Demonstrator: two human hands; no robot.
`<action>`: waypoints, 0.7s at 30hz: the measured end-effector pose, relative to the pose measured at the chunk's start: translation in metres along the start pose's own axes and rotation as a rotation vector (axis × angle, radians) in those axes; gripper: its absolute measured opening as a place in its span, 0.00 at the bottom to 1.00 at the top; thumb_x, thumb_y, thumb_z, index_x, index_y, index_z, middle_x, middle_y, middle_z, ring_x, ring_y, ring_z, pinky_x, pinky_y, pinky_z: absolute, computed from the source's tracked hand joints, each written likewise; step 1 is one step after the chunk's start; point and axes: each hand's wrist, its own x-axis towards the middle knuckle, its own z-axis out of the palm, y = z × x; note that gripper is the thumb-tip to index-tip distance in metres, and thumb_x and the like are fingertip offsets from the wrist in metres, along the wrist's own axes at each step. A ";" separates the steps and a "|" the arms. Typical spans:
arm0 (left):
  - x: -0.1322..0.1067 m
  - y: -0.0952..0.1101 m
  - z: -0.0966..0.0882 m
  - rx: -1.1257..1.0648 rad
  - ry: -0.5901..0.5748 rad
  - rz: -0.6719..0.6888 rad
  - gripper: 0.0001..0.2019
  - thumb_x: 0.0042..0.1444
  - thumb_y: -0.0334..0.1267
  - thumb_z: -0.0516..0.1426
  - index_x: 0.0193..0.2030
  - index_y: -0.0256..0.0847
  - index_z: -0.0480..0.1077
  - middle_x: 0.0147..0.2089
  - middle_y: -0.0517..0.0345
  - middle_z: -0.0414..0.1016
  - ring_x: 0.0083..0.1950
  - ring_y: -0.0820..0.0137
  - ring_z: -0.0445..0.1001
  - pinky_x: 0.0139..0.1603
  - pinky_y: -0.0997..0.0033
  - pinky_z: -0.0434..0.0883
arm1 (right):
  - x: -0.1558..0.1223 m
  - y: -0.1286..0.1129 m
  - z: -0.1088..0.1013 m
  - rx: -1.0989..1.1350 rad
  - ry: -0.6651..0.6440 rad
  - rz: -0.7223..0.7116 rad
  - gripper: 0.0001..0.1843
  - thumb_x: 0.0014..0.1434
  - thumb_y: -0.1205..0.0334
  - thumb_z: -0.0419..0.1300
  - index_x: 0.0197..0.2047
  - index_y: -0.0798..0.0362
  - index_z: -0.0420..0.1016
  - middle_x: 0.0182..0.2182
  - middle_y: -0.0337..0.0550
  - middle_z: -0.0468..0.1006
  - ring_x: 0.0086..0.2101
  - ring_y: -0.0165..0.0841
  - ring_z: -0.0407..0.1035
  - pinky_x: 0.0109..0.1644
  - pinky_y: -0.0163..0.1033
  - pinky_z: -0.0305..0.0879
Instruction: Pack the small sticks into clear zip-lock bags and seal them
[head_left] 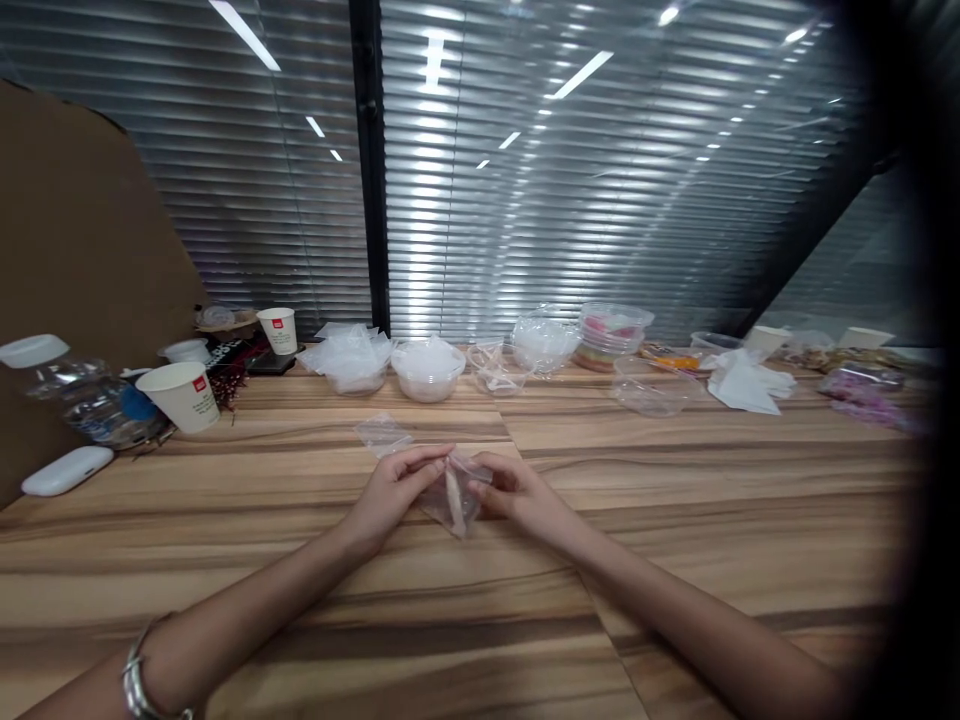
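Observation:
Just above the wooden table, a small clear plastic bag point(466, 505) hangs between my two hands. Inside it is a pale, narrow piece whose kind I cannot make out. My left hand point(396, 492) pinches the bag's top left side, with thumb and fingers together. On the opposite edge, the thumb and fingers of my right hand point(517, 490) close on the same bag. Another clear plastic bag point(381, 434) lies flat on the table, just beyond my left fingers.
Along the back stand a plastic bowl with white contents point(428, 370), a bowl heaped with clear bags point(349, 360), stacked containers point(611, 335) and crumpled white tissue point(750, 380). At left are a paper cup point(180, 397), a plastic bottle point(105, 405) and a white case point(67, 471).

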 end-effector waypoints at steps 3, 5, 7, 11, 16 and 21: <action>0.004 0.004 -0.005 0.174 0.013 0.075 0.15 0.56 0.38 0.51 0.48 0.39 0.71 0.48 0.52 0.75 0.50 0.63 0.71 0.54 0.61 0.65 | 0.003 0.003 -0.006 0.118 0.070 0.132 0.11 0.51 0.59 0.61 0.38 0.54 0.73 0.25 0.37 0.72 0.22 0.25 0.63 0.24 0.30 0.60; 0.009 0.003 -0.015 0.405 0.070 0.194 0.14 0.55 0.35 0.51 0.46 0.41 0.71 0.48 0.53 0.74 0.51 0.63 0.70 0.56 0.59 0.63 | 0.005 0.002 -0.010 0.115 0.110 0.164 0.10 0.49 0.61 0.63 0.37 0.54 0.72 0.23 0.36 0.70 0.20 0.24 0.61 0.21 0.28 0.57; 0.015 -0.001 -0.028 0.666 0.146 0.317 0.14 0.54 0.33 0.51 0.46 0.43 0.72 0.51 0.53 0.71 0.55 0.62 0.66 0.59 0.57 0.58 | 0.006 -0.001 -0.012 0.115 0.135 0.185 0.11 0.48 0.62 0.64 0.36 0.53 0.70 0.23 0.34 0.70 0.19 0.24 0.60 0.19 0.27 0.56; 0.023 -0.016 -0.046 0.871 0.065 0.264 0.17 0.53 0.35 0.52 0.50 0.41 0.69 0.55 0.49 0.67 0.58 0.59 0.63 0.60 0.55 0.57 | 0.006 -0.002 -0.011 0.126 0.104 0.146 0.13 0.49 0.60 0.63 0.38 0.51 0.66 0.26 0.34 0.71 0.21 0.24 0.62 0.21 0.28 0.58; 0.015 -0.006 -0.032 0.801 0.122 0.329 0.15 0.58 0.37 0.49 0.49 0.42 0.70 0.57 0.49 0.64 0.60 0.60 0.59 0.61 0.55 0.54 | 0.002 0.003 -0.003 0.136 0.015 0.042 0.15 0.53 0.59 0.60 0.44 0.50 0.66 0.33 0.38 0.73 0.30 0.28 0.67 0.29 0.31 0.63; 0.002 0.010 -0.011 0.455 -0.167 0.310 0.18 0.56 0.38 0.54 0.54 0.45 0.64 0.56 0.51 0.65 0.58 0.63 0.62 0.60 0.60 0.58 | -0.001 0.002 0.003 0.254 0.084 0.006 0.16 0.53 0.60 0.61 0.45 0.48 0.65 0.34 0.39 0.73 0.31 0.29 0.68 0.32 0.32 0.62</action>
